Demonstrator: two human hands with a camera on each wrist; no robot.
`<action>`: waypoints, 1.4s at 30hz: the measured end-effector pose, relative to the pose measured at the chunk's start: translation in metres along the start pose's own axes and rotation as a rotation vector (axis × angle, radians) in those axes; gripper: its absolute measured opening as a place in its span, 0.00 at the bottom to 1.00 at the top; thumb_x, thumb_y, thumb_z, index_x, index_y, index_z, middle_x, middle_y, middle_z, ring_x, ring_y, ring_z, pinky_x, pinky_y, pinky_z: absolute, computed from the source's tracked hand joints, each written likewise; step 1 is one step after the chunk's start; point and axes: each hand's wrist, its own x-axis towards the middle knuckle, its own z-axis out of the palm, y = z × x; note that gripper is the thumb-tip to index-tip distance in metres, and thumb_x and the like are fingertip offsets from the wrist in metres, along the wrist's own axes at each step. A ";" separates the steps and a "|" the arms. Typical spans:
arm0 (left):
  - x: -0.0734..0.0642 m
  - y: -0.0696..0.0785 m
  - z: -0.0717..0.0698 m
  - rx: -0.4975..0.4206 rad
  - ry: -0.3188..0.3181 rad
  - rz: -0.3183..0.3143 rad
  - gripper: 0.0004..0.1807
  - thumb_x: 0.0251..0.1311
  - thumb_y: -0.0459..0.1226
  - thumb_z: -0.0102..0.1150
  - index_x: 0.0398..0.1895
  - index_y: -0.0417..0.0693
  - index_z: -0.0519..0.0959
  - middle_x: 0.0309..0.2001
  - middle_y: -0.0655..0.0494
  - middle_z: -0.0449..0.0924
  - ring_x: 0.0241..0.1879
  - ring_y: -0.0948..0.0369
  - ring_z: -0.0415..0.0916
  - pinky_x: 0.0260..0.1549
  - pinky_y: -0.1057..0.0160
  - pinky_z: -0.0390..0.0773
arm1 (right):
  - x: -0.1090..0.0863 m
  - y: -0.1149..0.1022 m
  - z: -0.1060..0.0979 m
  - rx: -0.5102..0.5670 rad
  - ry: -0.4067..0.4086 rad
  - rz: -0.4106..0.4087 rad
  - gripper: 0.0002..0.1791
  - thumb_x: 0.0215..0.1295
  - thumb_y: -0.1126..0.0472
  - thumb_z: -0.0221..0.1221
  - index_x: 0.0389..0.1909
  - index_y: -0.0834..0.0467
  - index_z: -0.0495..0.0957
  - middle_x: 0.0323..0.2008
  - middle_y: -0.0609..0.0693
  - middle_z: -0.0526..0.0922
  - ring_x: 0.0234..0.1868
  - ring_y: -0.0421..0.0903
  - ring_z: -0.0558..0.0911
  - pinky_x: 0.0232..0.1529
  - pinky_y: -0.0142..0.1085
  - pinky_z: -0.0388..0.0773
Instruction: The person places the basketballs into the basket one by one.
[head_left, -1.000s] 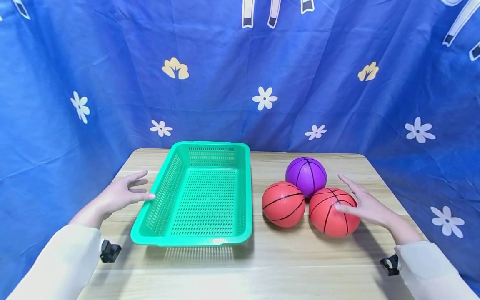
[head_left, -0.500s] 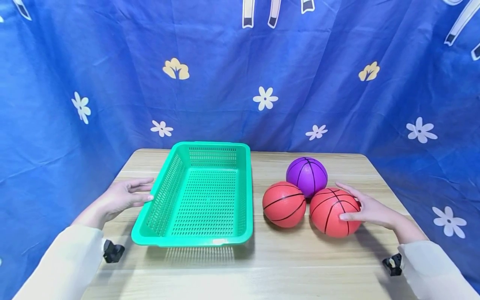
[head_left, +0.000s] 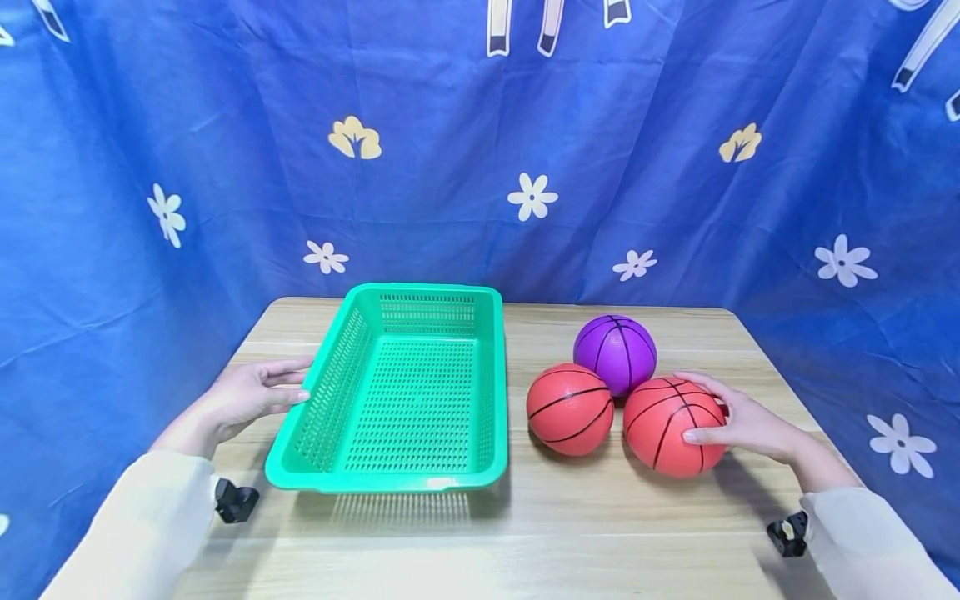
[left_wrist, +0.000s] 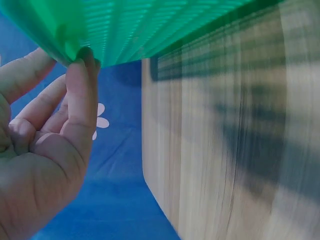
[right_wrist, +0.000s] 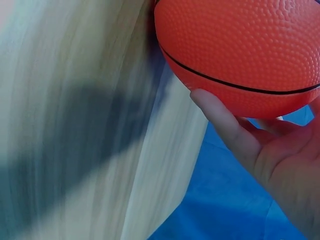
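My left hand is at the left rim of a green plastic basket; thumb and fingers pinch that rim from outside. Seen from the left wrist, the fingers bend up to the green edge. My right hand grips a red toy basketball on its right side, thumb at the front and fingers round the back. The right wrist view has the thumb against the ball's pebbled surface. Beside this ball sits a second red basketball, with a purple basketball behind the two.
Everything stands on a light wooden table. The basket has perforated walls and nothing inside it. A blue curtain with white flowers hangs behind and along both sides. Each wrist carries a small black camera.
My right hand has come down and closed round the right red basketball, which has shifted very slightly. My left fingers have drawn in to the basket's rim.
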 end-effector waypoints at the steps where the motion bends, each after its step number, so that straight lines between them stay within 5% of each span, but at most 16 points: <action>1: 0.000 0.000 0.000 -0.017 -0.005 0.005 0.38 0.50 0.37 0.59 0.63 0.39 0.53 0.57 0.36 0.59 0.46 0.61 0.70 0.43 0.62 0.72 | 0.000 0.001 0.000 0.004 0.005 -0.005 0.42 0.46 0.57 0.64 0.62 0.45 0.54 0.54 0.60 0.63 0.49 0.60 0.67 0.37 0.44 0.74; 9: -0.002 -0.003 0.001 -0.061 -0.010 0.009 0.38 0.51 0.37 0.58 0.63 0.37 0.52 0.57 0.36 0.58 0.46 0.61 0.70 0.44 0.63 0.71 | -0.003 0.005 -0.006 0.043 0.042 -0.068 0.40 0.47 0.61 0.63 0.62 0.47 0.55 0.53 0.58 0.63 0.49 0.58 0.66 0.35 0.40 0.75; 14: -0.002 -0.007 0.001 -0.074 -0.014 0.015 0.38 0.52 0.37 0.57 0.63 0.37 0.50 0.58 0.36 0.57 0.46 0.62 0.70 0.45 0.63 0.70 | -0.005 -0.002 -0.017 0.044 0.071 -0.113 0.39 0.50 0.64 0.60 0.63 0.47 0.53 0.53 0.58 0.63 0.48 0.49 0.70 0.35 0.39 0.76; 19: -0.002 -0.008 0.002 -0.105 -0.019 0.032 0.38 0.53 0.36 0.56 0.63 0.36 0.49 0.58 0.35 0.56 0.46 0.63 0.70 0.45 0.63 0.70 | -0.001 -0.022 -0.031 0.036 0.099 -0.146 0.38 0.51 0.66 0.59 0.63 0.49 0.54 0.52 0.55 0.65 0.45 0.41 0.72 0.35 0.39 0.76; 28: -0.002 -0.006 0.004 -0.095 -0.014 0.030 0.38 0.53 0.37 0.56 0.64 0.37 0.49 0.59 0.35 0.55 0.48 0.61 0.68 0.47 0.63 0.69 | 0.024 -0.067 -0.043 0.112 0.076 -0.235 0.38 0.52 0.68 0.57 0.63 0.49 0.53 0.51 0.53 0.66 0.44 0.46 0.73 0.33 0.42 0.77; 42: -0.002 -0.005 0.003 -0.096 -0.010 0.023 0.38 0.53 0.36 0.56 0.64 0.37 0.49 0.59 0.35 0.55 0.48 0.61 0.68 0.47 0.63 0.69 | 0.088 -0.135 0.004 0.254 0.012 -0.374 0.41 0.48 0.68 0.61 0.63 0.48 0.54 0.56 0.53 0.64 0.49 0.51 0.70 0.43 0.43 0.72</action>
